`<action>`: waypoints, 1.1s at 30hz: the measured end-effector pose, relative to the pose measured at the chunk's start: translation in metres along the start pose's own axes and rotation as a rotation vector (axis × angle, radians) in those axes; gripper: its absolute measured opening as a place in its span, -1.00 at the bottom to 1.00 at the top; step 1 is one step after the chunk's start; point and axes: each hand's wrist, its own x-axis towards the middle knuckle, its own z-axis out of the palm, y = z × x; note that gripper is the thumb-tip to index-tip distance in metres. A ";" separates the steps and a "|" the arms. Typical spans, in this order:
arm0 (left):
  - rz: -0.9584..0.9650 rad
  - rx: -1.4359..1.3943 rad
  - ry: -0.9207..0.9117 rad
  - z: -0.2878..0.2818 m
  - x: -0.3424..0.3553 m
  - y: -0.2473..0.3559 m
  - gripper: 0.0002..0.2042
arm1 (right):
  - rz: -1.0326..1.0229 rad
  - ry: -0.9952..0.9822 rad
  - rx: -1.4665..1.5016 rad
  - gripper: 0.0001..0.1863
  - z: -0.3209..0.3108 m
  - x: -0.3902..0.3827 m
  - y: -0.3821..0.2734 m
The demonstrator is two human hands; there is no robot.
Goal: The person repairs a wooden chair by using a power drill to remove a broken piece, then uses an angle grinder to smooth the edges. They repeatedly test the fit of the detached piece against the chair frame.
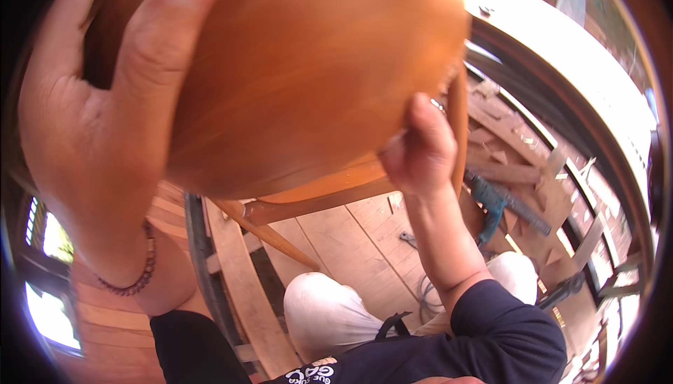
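A curved orange-brown wooden panel [301, 76], slightly blurred, fills the upper middle of the head view. My left hand [112, 125], close to the camera, is closed on its left side, thumb pressed on the face and fingers reaching behind it. My right hand [424, 149] grips the panel near its lower right edge with the thumb up; the other fingers are mostly hidden. Beneath the panel is a wooden chair frame [315, 200] with a slanting leg extending downward.
A teal and grey power drill [491, 209] lies among wood offcuts [508, 142] at the right. Under the chair are pale boards [357, 251] and a long plank [238, 279] beside a dark rail. My legs [322, 300] in white trousers are below.
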 end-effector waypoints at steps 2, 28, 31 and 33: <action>-0.052 0.022 -0.157 0.015 0.021 0.023 -0.63 | 0.066 0.035 -0.032 -0.53 0.001 0.003 -0.020; -0.209 0.175 -0.236 0.029 0.070 0.065 -0.44 | 0.255 -0.055 0.154 -0.44 -0.027 0.034 -0.079; -0.167 0.238 -0.247 0.027 0.066 0.065 -0.42 | 0.298 -0.078 0.196 -0.40 -0.031 0.035 -0.080; -0.138 0.257 -0.228 0.029 0.064 0.065 -0.43 | 0.302 -0.101 0.235 -0.36 -0.032 0.035 -0.078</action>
